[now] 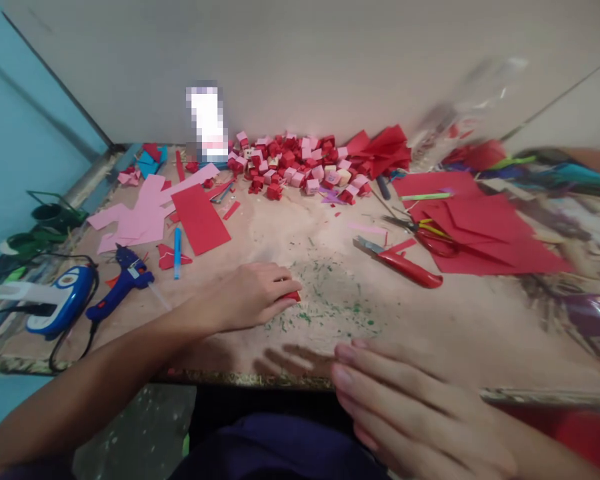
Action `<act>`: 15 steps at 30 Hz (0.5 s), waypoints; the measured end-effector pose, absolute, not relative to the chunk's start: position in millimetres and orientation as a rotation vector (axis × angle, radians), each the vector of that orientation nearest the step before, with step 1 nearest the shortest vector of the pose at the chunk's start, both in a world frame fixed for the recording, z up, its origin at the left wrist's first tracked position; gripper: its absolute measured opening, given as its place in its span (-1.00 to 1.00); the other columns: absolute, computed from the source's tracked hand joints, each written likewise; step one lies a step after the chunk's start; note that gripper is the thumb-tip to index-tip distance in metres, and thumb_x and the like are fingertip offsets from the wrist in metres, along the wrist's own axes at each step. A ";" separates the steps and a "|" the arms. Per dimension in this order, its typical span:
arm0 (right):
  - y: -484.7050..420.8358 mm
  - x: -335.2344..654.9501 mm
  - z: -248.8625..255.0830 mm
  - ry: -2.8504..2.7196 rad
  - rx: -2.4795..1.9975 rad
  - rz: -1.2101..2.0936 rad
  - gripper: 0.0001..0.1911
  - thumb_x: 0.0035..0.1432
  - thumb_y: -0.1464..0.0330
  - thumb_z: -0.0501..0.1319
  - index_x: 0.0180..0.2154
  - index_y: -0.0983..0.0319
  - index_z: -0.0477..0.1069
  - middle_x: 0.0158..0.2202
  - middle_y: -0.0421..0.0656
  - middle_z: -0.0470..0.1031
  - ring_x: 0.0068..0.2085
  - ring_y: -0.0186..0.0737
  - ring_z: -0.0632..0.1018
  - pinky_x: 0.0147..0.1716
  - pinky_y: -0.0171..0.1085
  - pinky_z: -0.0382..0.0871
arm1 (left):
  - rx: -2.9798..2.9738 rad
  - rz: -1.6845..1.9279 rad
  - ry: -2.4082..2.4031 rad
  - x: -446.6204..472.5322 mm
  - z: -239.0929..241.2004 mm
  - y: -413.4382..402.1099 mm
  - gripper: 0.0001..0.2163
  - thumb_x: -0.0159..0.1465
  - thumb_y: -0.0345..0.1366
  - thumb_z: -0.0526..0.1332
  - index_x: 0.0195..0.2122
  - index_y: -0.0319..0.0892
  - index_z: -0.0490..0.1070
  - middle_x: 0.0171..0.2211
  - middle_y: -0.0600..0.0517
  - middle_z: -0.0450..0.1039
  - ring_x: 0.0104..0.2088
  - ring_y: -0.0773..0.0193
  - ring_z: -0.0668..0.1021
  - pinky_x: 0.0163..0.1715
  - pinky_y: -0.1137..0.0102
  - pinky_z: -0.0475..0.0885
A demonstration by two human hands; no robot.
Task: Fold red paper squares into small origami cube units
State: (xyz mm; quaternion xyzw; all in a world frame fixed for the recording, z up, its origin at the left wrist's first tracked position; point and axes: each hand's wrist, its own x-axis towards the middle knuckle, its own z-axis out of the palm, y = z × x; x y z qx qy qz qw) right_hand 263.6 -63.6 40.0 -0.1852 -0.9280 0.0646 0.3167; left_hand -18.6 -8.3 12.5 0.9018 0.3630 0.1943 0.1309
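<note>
My left hand (250, 293) rests on the wooden tabletop (305, 227), its fingers closed round a small red paper piece (293, 296). Only an edge of that piece shows; the fingers cover the rest. Closer to me, my right hand (410, 403) hovers over the table's front edge, fingers stretched out, slightly blurred, holding nothing. Green crumbs (325, 300) lie scattered beside the left hand. Red-handled pliers (400, 261) lie beyond the right hand, and a blue glue gun (123, 283) lies left of my left forearm.
A heap of small red and pink paper cubes (295, 163) lies by the back wall, near a lit phone (207, 123). Red sheets (500, 233) and scissors (433, 240) are at right. Pink paper (140, 210), a red strip (200, 219) and a blue pen (177, 253) are at left.
</note>
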 end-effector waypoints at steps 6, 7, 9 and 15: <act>4.1 241.9 56.0 -2.462 -0.182 -0.029 -0.70 0.28 0.57 0.30 0.05 0.34 0.55 0.03 0.00 0.71 0.07 -0.11 0.71 0.03 -0.20 0.68 | 2.692 0.585 1.045 -19.6 10.1 -9.1 -0.81 0.51 -0.35 0.15 0.03 -0.20 0.53 -0.05 -0.08 0.67 -0.09 0.11 0.68 -0.04 0.21 0.57; 11.3 241.4 54.9 -2.456 -0.216 -0.006 -0.67 0.26 0.59 0.30 0.06 0.35 0.54 0.04 0.03 0.70 0.04 -0.09 0.71 0.03 -0.17 0.68 | 2.714 0.587 1.044 -19.3 9.6 -9.2 -0.81 0.50 -0.36 0.16 0.03 -0.20 0.53 -0.05 -0.07 0.67 -0.09 0.11 0.68 -0.04 0.21 0.57; 22.4 239.2 50.8 -2.433 -0.294 0.030 -0.67 0.23 0.61 0.30 0.03 0.35 0.53 0.01 0.06 0.70 0.00 -0.06 0.72 0.03 -0.12 0.68 | 2.754 0.571 1.050 -18.0 9.3 -9.8 -0.83 0.50 -0.34 0.17 0.00 -0.20 0.53 -0.08 -0.06 0.67 -0.11 0.10 0.68 -0.04 0.21 0.57; 36.2 227.8 29.2 -2.385 -0.450 0.144 -0.79 0.31 0.56 0.25 -0.05 0.29 0.55 -0.11 0.03 0.72 -0.11 -0.06 0.74 -0.09 -0.12 0.69 | 2.839 0.578 1.180 -17.7 9.5 -6.9 -0.71 0.55 -0.15 0.12 0.01 -0.22 0.54 -0.07 -0.10 0.67 -0.15 0.10 0.69 -0.11 0.21 0.55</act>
